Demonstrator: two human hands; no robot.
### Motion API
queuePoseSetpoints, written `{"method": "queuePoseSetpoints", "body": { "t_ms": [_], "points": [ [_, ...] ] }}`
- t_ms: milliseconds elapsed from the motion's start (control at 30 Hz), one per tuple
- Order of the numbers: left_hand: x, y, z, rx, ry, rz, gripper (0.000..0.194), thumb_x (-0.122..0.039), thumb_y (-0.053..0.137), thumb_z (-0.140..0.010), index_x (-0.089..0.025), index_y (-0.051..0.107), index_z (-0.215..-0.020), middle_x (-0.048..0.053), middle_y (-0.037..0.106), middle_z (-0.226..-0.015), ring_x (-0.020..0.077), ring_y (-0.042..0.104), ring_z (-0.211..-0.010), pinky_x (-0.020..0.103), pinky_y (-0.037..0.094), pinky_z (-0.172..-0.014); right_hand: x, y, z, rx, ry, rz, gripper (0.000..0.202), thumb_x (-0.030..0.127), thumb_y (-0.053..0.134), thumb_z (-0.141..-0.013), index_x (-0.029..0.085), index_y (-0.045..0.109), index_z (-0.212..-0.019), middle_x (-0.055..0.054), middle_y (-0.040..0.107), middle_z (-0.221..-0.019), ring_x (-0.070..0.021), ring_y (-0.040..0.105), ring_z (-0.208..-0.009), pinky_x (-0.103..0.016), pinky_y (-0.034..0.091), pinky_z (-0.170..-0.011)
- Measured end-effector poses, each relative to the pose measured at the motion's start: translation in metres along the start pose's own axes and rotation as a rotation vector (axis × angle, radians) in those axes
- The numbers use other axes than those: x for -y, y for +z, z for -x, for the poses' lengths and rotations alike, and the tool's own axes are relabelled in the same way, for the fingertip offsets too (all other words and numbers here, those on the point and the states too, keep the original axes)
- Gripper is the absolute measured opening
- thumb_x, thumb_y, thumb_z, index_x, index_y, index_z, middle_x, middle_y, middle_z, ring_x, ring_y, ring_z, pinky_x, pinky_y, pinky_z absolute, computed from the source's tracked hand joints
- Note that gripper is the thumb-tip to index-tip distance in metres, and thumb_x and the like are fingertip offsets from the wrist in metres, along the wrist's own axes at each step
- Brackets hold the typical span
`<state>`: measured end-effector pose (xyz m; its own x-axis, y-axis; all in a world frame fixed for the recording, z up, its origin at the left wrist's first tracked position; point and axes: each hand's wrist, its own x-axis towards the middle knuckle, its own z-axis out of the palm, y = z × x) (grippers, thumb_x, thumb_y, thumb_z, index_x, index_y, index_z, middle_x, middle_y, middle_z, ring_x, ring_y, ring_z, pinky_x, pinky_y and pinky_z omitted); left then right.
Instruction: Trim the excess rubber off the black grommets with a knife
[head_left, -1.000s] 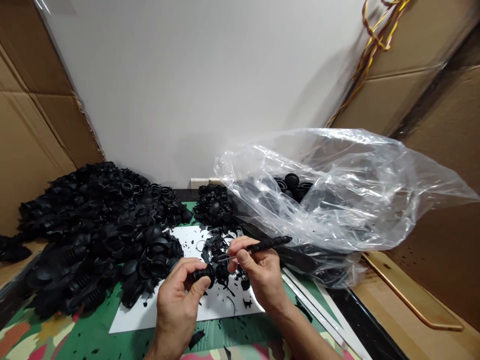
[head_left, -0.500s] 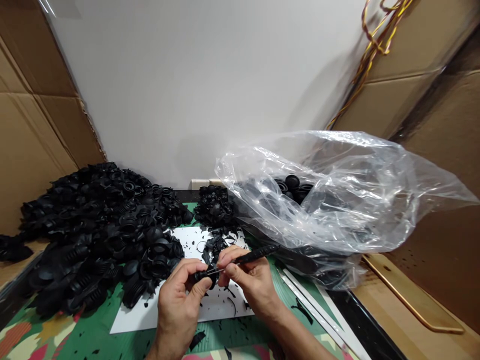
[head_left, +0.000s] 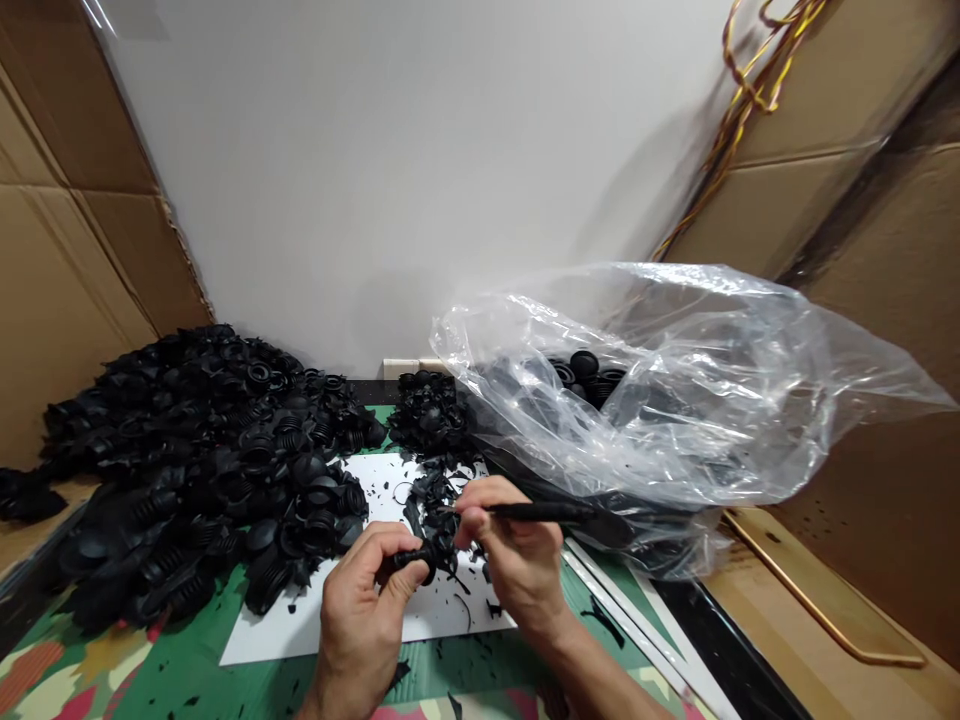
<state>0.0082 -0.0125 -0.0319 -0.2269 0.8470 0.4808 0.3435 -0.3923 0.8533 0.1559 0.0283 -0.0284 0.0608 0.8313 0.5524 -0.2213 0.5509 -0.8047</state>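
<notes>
Between the thumb and fingers of my left hand [head_left: 367,600] is a ribbed black rubber part [head_left: 417,562], round and bellows-like, held over a white sheet [head_left: 262,630]. My right hand [head_left: 514,560] grips a slim black-handled tool [head_left: 536,512] with a thin metal tip; its exact kind is hard to make out. The tool's tip points left, above and right of the rubber part and apart from it. Black rubber scraps [head_left: 431,495] lie on the sheet just beyond both hands.
To the left rises a large heap of similar black rubber parts [head_left: 202,430]. A clear plastic bag [head_left: 705,400] holding smooth black parts [head_left: 585,365] stands at right. White strips [head_left: 630,610] and a gold-coloured phone-like panel [head_left: 825,590] lie farther right. Cardboard [head_left: 67,200] flanks the place.
My right hand has drawn the tool up and right, away from the rubber part, and its handle has swung nearly level. The left hand has shifted slightly, still holding the part.
</notes>
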Motion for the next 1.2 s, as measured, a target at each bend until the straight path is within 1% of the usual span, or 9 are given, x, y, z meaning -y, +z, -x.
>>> {"method": "queuePoseSetpoints", "body": {
  "t_ms": [100,233,333,400,533,633,867,1067,1200],
  "points": [
    [0.001,0.000,0.000,-0.019,0.015,-0.015,0.004,-0.020,0.068,-0.069,-0.022,0.070,-0.073,0.002,0.070,-0.077,0.0168,0.065,-0.072,0.022,0.053,-0.062,-0.003,-0.008,-0.006,-0.067,0.063,0.006,0.013,0.029,0.064,-0.082,0.018,0.066,-0.076,-0.002,0.062,-0.073,-0.0103,0.055,-0.047,-0.027,0.047,-0.051],
    [0.002,-0.001,0.000,-0.030,0.023,-0.035,0.005,-0.022,0.069,-0.070,-0.021,0.070,-0.074,0.002,0.070,-0.079,0.0176,0.066,-0.073,0.023,0.053,-0.061,-0.002,-0.009,-0.010,-0.035,0.217,-0.136,0.027,0.041,0.064,-0.080,0.016,0.063,-0.071,-0.001,0.057,-0.068,-0.0104,0.054,-0.047,-0.025,0.044,-0.046],
    [0.003,-0.002,0.000,-0.038,0.040,-0.051,0.006,-0.022,0.069,-0.070,-0.021,0.070,-0.076,0.002,0.069,-0.080,0.0174,0.066,-0.075,0.023,0.053,-0.064,0.004,-0.006,-0.010,0.042,0.357,-0.235,0.033,0.046,0.063,-0.078,0.015,0.058,-0.070,-0.002,0.056,-0.076,-0.0079,0.051,-0.043,-0.022,0.038,-0.040],
    [0.004,-0.002,0.000,-0.042,0.051,-0.064,0.006,-0.022,0.069,-0.070,-0.022,0.069,-0.076,0.002,0.069,-0.081,0.0171,0.066,-0.077,0.023,0.053,-0.067,0.007,-0.004,-0.009,0.120,0.451,-0.232,0.036,0.049,0.063,-0.077,0.014,0.055,-0.070,0.000,0.054,-0.068,-0.0069,0.047,-0.039,-0.021,0.033,-0.037],
    [0.005,-0.002,0.000,-0.043,0.080,-0.085,0.005,-0.022,0.069,-0.071,-0.022,0.069,-0.077,0.002,0.068,-0.082,0.0164,0.065,-0.077,0.023,0.052,-0.069,0.009,0.000,-0.006,0.291,0.602,-0.083,0.042,0.056,0.064,-0.072,0.015,0.054,-0.072,0.007,0.041,-0.050,-0.0049,0.033,-0.036,-0.020,0.024,-0.037],
    [0.004,-0.002,0.001,-0.024,0.110,-0.094,0.005,-0.021,0.068,-0.073,-0.022,0.068,-0.078,0.001,0.067,-0.082,0.0152,0.064,-0.075,0.022,0.052,-0.067,0.008,0.005,-0.003,0.378,0.609,0.060,0.045,0.058,0.065,-0.069,0.014,0.055,-0.068,0.007,0.038,-0.051,-0.0065,0.032,-0.045,-0.021,0.024,-0.043],
    [0.002,-0.001,0.000,0.031,0.160,-0.142,0.011,-0.016,0.067,-0.073,-0.023,0.070,-0.082,0.002,0.068,-0.085,0.0165,0.065,-0.077,0.022,0.052,-0.065,0.011,0.008,-0.007,0.472,0.723,-0.045,0.031,0.045,0.061,-0.069,0.017,0.049,-0.062,0.008,0.035,-0.046,-0.0072,0.028,-0.045,-0.022,0.021,-0.045],
    [0.005,0.000,0.000,0.052,0.074,-0.139,0.017,-0.014,0.067,-0.069,-0.023,0.072,-0.083,0.003,0.071,-0.086,0.0187,0.067,-0.077,0.023,0.054,-0.060,0.009,0.006,-0.006,0.464,0.651,0.141,0.008,0.020,0.050,-0.063,0.018,0.044,-0.058,0.006,0.035,-0.055,-0.0079,0.030,-0.052,-0.022,0.023,-0.047],
    [0.006,0.000,-0.002,0.040,0.002,-0.118,0.013,-0.019,0.068,-0.069,-0.022,0.072,-0.081,0.004,0.071,-0.086,0.0198,0.067,-0.078,0.023,0.054,-0.057,0.013,0.001,-0.008,0.493,0.730,0.099,0.007,0.023,0.052,-0.065,0.017,0.052,-0.068,0.007,0.037,-0.051,-0.0074,0.032,-0.048,-0.021,0.024,-0.045]
  ]
}}
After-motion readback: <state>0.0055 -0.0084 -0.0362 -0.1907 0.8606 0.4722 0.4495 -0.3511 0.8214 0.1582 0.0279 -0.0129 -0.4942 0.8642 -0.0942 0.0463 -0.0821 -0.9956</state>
